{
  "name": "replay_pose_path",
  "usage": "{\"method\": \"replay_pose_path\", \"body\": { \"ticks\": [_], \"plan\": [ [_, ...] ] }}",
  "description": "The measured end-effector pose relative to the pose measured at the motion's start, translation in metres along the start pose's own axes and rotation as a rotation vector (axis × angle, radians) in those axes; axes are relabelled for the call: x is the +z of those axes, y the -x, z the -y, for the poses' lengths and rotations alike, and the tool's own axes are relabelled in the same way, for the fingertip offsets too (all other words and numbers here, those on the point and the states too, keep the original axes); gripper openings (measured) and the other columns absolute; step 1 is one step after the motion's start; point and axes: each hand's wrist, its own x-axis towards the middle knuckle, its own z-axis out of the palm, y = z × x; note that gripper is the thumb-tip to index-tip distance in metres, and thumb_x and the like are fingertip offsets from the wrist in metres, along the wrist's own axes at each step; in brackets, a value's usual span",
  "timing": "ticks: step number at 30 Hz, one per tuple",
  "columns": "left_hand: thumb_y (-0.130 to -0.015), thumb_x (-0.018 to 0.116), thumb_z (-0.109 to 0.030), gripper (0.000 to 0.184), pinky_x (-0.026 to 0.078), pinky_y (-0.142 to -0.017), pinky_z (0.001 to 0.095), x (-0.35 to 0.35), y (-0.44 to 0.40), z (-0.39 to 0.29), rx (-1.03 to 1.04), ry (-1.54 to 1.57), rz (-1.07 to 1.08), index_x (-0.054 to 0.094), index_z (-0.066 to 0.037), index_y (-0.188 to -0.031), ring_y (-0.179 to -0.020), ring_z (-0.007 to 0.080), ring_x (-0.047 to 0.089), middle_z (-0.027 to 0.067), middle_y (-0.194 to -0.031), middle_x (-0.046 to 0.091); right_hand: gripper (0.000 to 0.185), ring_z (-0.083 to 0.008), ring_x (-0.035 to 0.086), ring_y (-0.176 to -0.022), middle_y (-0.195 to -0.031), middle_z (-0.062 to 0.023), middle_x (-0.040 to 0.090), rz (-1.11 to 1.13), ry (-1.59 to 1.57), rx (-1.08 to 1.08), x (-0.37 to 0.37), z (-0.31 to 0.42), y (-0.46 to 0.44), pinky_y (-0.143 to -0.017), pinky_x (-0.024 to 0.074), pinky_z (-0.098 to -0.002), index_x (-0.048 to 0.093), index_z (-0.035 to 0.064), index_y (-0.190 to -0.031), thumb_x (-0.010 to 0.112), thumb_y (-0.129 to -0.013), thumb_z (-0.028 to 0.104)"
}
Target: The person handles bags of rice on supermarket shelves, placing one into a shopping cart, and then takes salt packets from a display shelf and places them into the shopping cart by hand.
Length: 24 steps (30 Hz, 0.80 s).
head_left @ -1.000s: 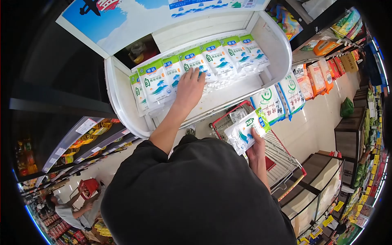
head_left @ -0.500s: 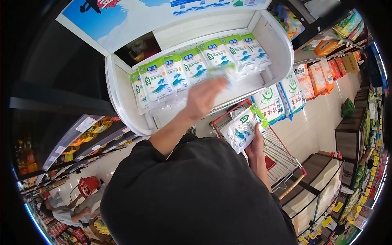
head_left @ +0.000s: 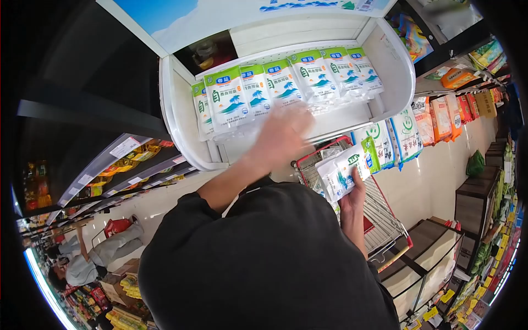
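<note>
Several white-and-green salt bags (head_left: 226, 102) stand in a row, leaning back, in a white display bin (head_left: 404, 91). My left hand (head_left: 283, 132) is over the bin's front edge, just in front of the middle bags. Motion blurs its fingers, and no bag shows clearly in them. My right hand (head_left: 353, 195) is closed on salt bags (head_left: 336, 175), held upright at the right; how many overlap there I cannot tell. Under that hand stands a shopping cart (head_left: 388, 220) with a wire basket and red trim.
Large rice bags (head_left: 405, 129) stand on the floor to the right of the bin, with orange packs (head_left: 440, 118) beyond. A shelf (head_left: 124, 148) holds yellow packets at the left. Wooden display boxes (head_left: 423, 256) stand at the right. Another person (head_left: 82, 267) is at lower left.
My left hand has drawn back from the bags; the blurred salt bag at its fingertips no longer shows. The bags in my right hand have tilted. The whole view has shifted.
</note>
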Motion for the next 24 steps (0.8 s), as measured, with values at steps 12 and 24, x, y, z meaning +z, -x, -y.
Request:
{"method": "replay_pose_path", "body": {
  "ticks": [12,24],
  "plan": [
    [-0.084,0.082,-0.026,0.061,0.054,-0.104,0.0501,-0.043,0.033,0.063,-0.750,-0.388,0.254,0.062,0.000,-0.135,-0.135,0.0428,0.055,0.0192,-0.147,0.058,0.047,-0.0341,0.070,-0.115,-0.128,-0.0180,0.069,0.084,0.096,0.106,0.009,-0.011,0.001,-0.102,0.0574,-0.0512,0.054,-0.0017,-0.140,0.069,-0.098,0.014],
    [-0.082,0.067,-0.002,0.007,0.058,-0.076,0.0385,-0.039,0.021,0.054,-0.481,-0.475,-0.127,0.070,-0.003,-0.088,-0.090,0.0271,0.072,0.0109,-0.093,0.073,0.044,-0.0339,0.073,-0.109,-0.126,-0.0192,0.071,0.016,0.120,0.092,0.011,-0.010,0.007,-0.097,0.0610,-0.0500,0.056,-0.0025,-0.138,0.066,-0.101,0.018]
  ]
}}
